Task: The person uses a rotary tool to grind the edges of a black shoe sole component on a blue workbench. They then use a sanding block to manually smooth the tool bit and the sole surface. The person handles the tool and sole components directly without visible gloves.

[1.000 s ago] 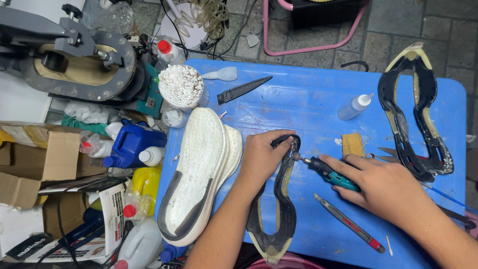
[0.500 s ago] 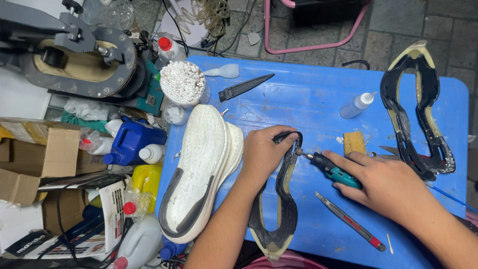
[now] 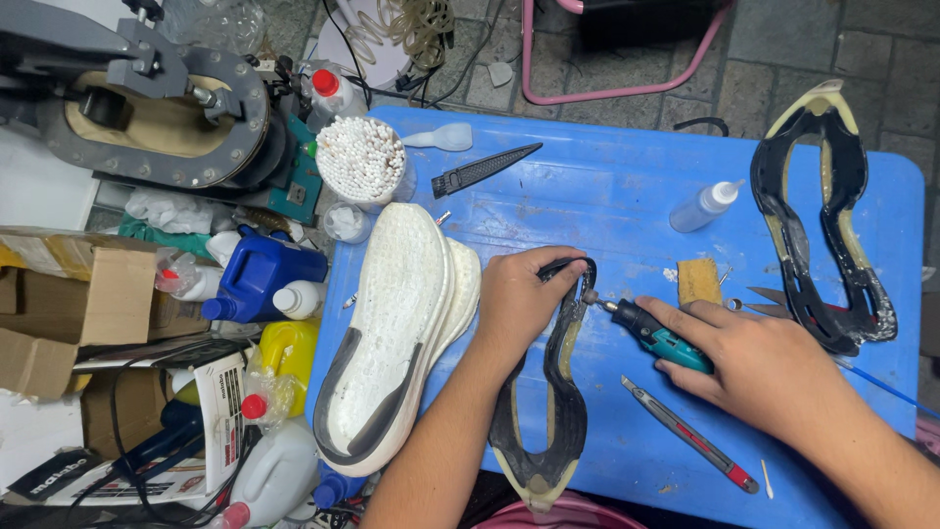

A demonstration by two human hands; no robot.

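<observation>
Grinding step in hand, by the look of it: left hand [image 3: 519,304] pressing down on the top end of the black outsole [image 3: 548,411], fingers curled over its narrow loop and clamping it to the blue table [image 3: 607,196]; right hand [image 3: 774,367] wrapped around a teal rotary tool [image 3: 651,333], tip touching the outsole's inner rim at about 9 o'clock from that hand. Outsole lying flat near the table's front edge, just right of the white midsoles [image 3: 392,333], long axis running roughly 12 to 6 o'clock, held end toward 12, wider end toward 6 and hanging close to the table edge. Next move likely calling for a steady pin on the rubber and a light, slow pass along the rim, keeping the bit off the thumb beside it. Second black outsole [image 3: 822,216] resting at 2 o'clock, a red-tipped utility knife [image 3: 690,436] at 5 o'clock, a yellow sponge [image 3: 698,281] just above the tool.
</observation>
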